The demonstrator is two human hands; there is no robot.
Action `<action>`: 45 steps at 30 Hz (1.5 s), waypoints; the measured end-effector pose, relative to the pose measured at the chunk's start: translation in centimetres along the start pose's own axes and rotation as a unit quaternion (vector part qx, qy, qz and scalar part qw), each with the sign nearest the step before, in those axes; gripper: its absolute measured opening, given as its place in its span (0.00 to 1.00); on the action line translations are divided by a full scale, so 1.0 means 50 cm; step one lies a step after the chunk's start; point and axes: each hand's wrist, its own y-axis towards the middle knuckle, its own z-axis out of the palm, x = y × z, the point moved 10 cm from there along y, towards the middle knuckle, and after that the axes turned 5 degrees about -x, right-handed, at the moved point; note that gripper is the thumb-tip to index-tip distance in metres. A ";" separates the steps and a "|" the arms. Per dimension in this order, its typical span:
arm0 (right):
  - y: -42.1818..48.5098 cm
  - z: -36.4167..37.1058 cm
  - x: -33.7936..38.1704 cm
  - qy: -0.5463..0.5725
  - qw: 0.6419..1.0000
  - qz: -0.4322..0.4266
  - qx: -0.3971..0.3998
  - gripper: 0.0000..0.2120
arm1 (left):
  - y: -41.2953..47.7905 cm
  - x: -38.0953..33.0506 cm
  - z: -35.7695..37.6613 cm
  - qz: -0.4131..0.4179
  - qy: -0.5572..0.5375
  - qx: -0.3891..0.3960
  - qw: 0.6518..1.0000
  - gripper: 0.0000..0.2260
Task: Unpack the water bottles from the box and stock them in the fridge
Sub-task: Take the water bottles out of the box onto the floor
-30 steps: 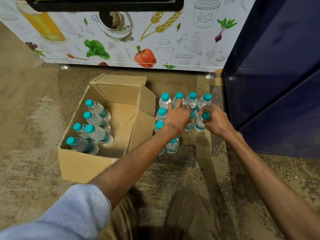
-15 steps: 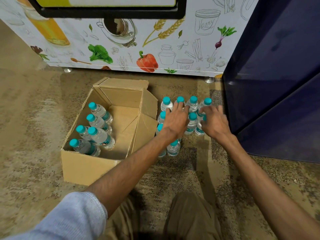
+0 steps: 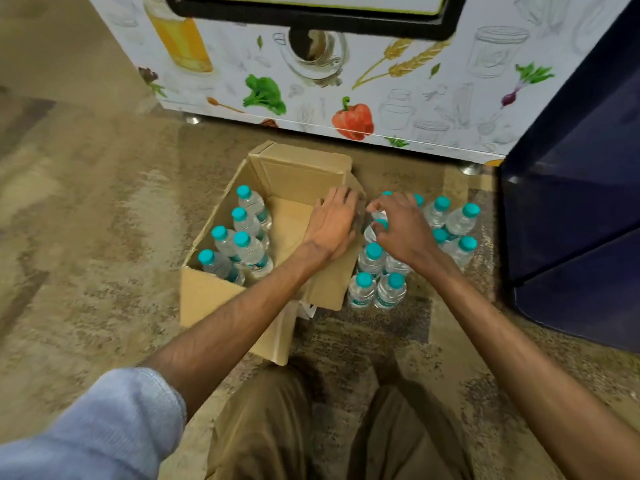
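Observation:
An open cardboard box (image 3: 207, 299) sits on the floor with several clear water bottles with teal caps (image 3: 249, 251) standing in its left half. To its right, a cluster of several more such bottles (image 3: 460, 216) stands on the floor. My left hand (image 3: 332, 223) lies palm down over the box's right wall, fingers spread, holding nothing. My right hand (image 3: 405, 230) hovers over the left part of the floor cluster, fingers curled and apart around one bottle's cap (image 3: 381, 223); a firm grip on it is not visible.
A white cabinet printed with vegetables and jars (image 3: 346, 81) stands just behind the box. A dark blue appliance (image 3: 571, 202) stands at the right, close to the floor bottles. My knees in brown trousers (image 3: 277, 427) are at the bottom. Mottled brown floor lies to the left.
Both hands have shifted left from the floor bottles: the left now lies over the box's right wall, the right over the cluster's left side. The camera has moved closer.

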 end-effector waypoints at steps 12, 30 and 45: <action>0.033 0.178 0.261 0.014 0.993 -0.043 0.112 0.13 | -0.124 0.321 -0.093 -0.142 -0.005 0.005 0.990 0.19; 0.024 0.368 0.384 -0.072 0.976 -0.075 0.192 0.25 | -0.226 0.447 -0.066 -0.155 0.045 0.102 0.982 0.17; 0.001 0.316 0.341 -0.041 0.977 -0.062 0.199 0.26 | -0.243 0.390 -0.079 -0.191 -0.017 0.069 0.979 0.18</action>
